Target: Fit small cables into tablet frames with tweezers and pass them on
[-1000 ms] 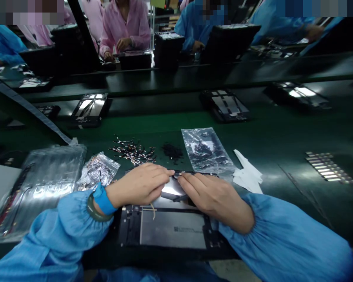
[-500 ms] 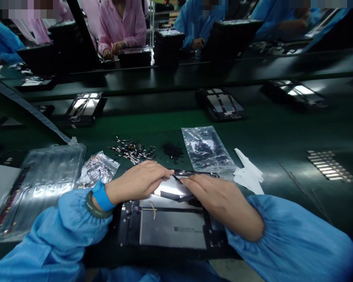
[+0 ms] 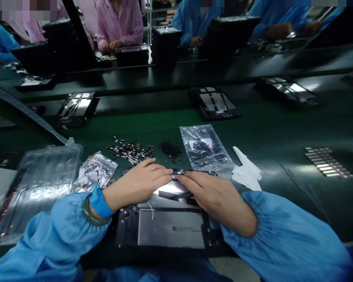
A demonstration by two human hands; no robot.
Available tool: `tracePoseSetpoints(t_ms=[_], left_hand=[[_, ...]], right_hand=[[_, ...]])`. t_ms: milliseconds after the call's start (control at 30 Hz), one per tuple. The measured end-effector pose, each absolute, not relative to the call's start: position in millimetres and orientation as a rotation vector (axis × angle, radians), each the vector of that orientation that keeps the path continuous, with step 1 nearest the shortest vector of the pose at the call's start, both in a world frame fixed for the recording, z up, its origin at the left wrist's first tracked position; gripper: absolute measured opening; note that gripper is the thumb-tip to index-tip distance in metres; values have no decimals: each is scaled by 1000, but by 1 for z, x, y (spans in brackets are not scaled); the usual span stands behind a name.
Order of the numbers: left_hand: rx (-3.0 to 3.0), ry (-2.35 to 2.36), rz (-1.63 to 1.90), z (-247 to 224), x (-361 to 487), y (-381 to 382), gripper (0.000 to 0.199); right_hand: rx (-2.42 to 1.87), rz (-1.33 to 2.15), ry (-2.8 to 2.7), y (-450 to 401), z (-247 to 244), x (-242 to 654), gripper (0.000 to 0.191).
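An opened flat device (image 3: 170, 229) with a silver battery lies in front of me, a tan strip (image 3: 151, 210) sticking up near its upper left. My left hand (image 3: 144, 180) rests palm down over its far edge, fingers pointing right. From the other side my right hand (image 3: 210, 192) lies on the same edge, its fingertips close to the left ones. Both hands' fingers are pressed together; anything small beneath the fingertips is hidden.
Beyond the device are short wires (image 3: 131, 150), small black pieces (image 3: 171, 150) and a clear bag (image 3: 206, 147). White paper (image 3: 247, 170) lies right, a silvery bag (image 3: 95, 170) and plastic tray (image 3: 50, 172) left. More devices (image 3: 214, 102) lie farther back; people sit opposite.
The dark piece seen between my fingertips no longer shows there. My left fingers have spread flatter over the far edge. The whole view has shifted slightly.
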State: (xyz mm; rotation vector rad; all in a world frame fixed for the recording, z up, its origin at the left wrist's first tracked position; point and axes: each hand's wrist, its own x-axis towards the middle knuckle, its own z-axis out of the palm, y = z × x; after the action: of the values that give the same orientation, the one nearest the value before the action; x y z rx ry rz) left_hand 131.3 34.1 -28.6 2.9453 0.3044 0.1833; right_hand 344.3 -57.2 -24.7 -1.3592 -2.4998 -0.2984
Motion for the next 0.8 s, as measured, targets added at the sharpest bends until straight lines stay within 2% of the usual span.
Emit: tracePoseSetpoints(t_ms=[167,300,800], left_hand=[[2798,359,256,-31,131,37,42],[2899,307,234,-32,131,38,47],[2962,287,129,-27,132,35,44]], right_hand=[[-1347,-332,-2528,-61,-22,346,32],[-1347,-400,-2573,-64,-21,346,32],[-1317,-554,-2538,-71,-26,355,34]])
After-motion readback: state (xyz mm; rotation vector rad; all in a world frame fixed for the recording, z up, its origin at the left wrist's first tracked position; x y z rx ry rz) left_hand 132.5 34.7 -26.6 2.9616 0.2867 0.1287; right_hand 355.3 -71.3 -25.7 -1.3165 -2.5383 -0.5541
